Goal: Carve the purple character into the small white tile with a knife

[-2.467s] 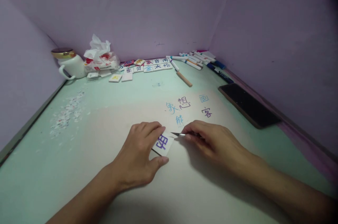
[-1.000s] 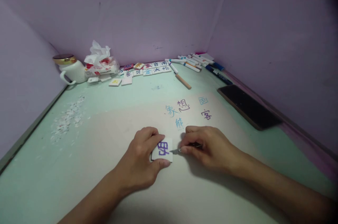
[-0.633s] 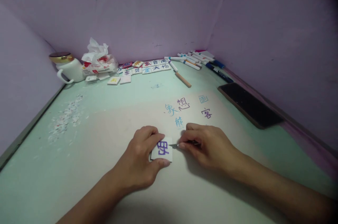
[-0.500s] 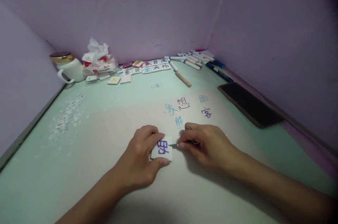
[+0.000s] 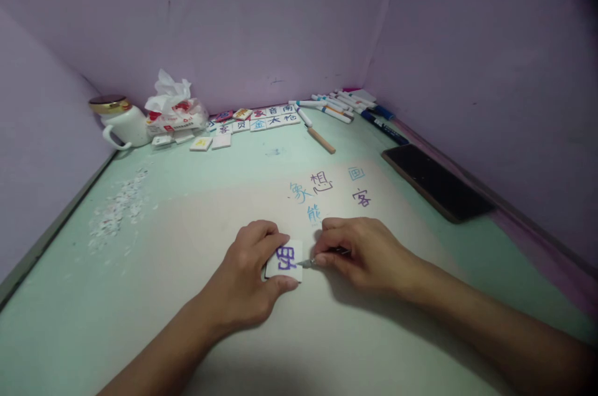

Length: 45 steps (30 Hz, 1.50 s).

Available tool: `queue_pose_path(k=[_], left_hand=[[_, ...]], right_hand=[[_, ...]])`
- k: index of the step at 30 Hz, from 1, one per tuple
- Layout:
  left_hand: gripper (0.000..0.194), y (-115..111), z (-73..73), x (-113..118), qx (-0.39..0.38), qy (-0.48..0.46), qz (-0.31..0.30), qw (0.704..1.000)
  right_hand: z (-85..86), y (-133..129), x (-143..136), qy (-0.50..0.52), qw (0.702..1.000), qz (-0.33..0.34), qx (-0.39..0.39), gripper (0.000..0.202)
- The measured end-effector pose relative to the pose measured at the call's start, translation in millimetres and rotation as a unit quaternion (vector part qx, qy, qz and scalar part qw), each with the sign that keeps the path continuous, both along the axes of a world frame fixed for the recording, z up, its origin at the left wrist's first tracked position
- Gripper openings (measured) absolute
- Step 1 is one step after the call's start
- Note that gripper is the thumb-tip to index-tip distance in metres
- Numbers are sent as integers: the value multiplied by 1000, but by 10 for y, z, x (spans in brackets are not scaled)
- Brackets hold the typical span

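White character tile [image 5: 286, 260], left side partly hidden: half-curled left hand [image 5: 247, 278] grips it, right hand [image 5: 362, 253] pinches part-covered craft knife [image 5: 307, 263] at its right edge; tabletop [image 5: 299, 346] spreads before it.

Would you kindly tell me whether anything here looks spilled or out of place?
Yes: small pale flecks lie loosely scattered on the tabletop at the left, like spilled scraps. Handwritten characters beyond the right hand also look odd, seemingly inked straight onto the tabletop.
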<state>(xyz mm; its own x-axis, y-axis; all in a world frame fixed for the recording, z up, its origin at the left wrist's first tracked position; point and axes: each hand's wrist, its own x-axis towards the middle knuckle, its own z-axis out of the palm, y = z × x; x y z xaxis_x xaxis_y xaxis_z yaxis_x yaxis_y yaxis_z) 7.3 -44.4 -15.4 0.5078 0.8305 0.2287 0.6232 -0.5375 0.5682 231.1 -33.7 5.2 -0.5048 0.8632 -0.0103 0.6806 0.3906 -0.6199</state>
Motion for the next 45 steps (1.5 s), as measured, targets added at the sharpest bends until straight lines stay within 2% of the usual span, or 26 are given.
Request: queue_pose_path(k=[6,14,19,26,31,36,41,45], left_hand=[[41,10,4,-1,-2,7,-12,1000],[42,11,17,13,-8,9,-9,1000],[41,4,26,12,-16,14,-10,1000],[40,4,26,13,-23,16,-9,1000],[38,13,33,7,-24,15,-13,1000],[38,9,45,-3,-7,-1,-37,999],[41,25,57,15,98,-47,-80,991],[43,44,74,26,145,-65,-89,983]], right_hand=[[-10,-25,-32,-20,998,-63,3,13],[-22,-20,-36,-48,997,-14,59,14],[-11,4,-18,-46,997,9,67,13],[-18,-7,-4,-24,998,20,45,12],[-16,26,25,13,1000,8,1,12],[-30,89,35,143,982,-61,-103,14],[21,107,22,238,942,-160,-174,21],[58,94,59,284,913,-208,-208,29]])
